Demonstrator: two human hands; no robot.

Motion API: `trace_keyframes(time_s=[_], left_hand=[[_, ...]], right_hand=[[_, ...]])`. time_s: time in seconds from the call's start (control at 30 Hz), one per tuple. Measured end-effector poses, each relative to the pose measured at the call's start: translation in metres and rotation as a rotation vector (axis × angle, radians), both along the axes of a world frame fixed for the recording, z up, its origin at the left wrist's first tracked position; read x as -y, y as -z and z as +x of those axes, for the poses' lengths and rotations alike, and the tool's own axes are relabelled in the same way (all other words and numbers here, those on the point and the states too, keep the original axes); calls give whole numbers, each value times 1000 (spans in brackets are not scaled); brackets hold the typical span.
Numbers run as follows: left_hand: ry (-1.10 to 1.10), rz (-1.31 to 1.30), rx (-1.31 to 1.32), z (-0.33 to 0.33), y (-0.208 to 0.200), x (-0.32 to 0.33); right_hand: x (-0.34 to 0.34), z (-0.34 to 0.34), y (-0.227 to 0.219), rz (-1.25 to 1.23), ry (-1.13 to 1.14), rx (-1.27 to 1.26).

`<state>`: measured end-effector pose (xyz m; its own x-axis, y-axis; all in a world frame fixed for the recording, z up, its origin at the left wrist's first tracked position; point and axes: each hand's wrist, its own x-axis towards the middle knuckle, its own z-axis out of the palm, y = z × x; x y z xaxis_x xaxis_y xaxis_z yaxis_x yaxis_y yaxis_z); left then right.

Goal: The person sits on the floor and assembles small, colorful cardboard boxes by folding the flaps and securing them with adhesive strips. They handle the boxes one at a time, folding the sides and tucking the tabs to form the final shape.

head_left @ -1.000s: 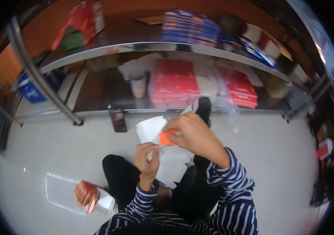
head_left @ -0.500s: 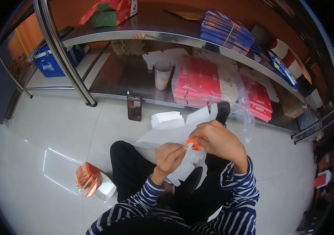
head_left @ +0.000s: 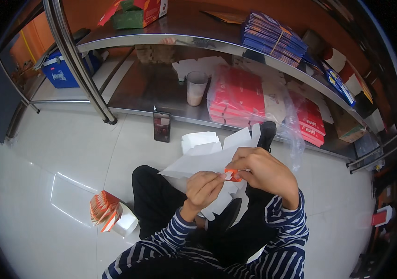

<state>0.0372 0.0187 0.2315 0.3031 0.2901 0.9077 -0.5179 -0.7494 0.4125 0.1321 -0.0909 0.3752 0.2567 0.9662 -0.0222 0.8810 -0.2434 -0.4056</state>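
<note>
In front of my lap, my left hand [head_left: 203, 189] and my right hand [head_left: 268, 171] meet at a small orange-and-white paper piece [head_left: 234, 175]. The fingertips of my left hand pinch its white edge. My right hand grips the orange part from above with bent fingers, which hide some of it. Below and beyond the hands, a white die-cut cardboard sheet [head_left: 191, 165] with flaps lies over my legs and the floor. At its far side sits a white folded carton [head_left: 200, 141]. A fanned stack of orange-and-white folded paper pieces [head_left: 103, 208] leans by a white container [head_left: 126, 222] at left.
A phone [head_left: 162, 126] stands against the steel shelf [head_left: 138, 83]. On the lower shelf are a plastic cup [head_left: 196, 90] and red flat cartons [head_left: 238, 95] in clear plastic. Blue bundled cartons [head_left: 273, 39] lie above. A blue cooler [head_left: 61, 74] is at far left.
The orange-and-white paper piece has turned slightly between my fingers and shows more of its darker orange side. My hands stay nearly in place; the whole view has shifted a little.
</note>
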Motion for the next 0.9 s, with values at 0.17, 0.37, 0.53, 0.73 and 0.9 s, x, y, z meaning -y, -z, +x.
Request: trace_keyframes(time_s=[0.17,0.37,0.53,0.73,0.9], left_hand=[[6,24,49,1,3,1],[51,-29,-12,1,3,1],[39,-44,1,-1,3,-5],[39,-68,0,0,4,-4],[61,-86,-42,1,1,-3]], right_hand=[[0,0,1,-18,-8,-23],[1,2,3,30,-33,-25],[2,2,1,66,-7,-122],[-1,-1,7,179,-32,-100],[-7,-10,11,263,-70,-34]])
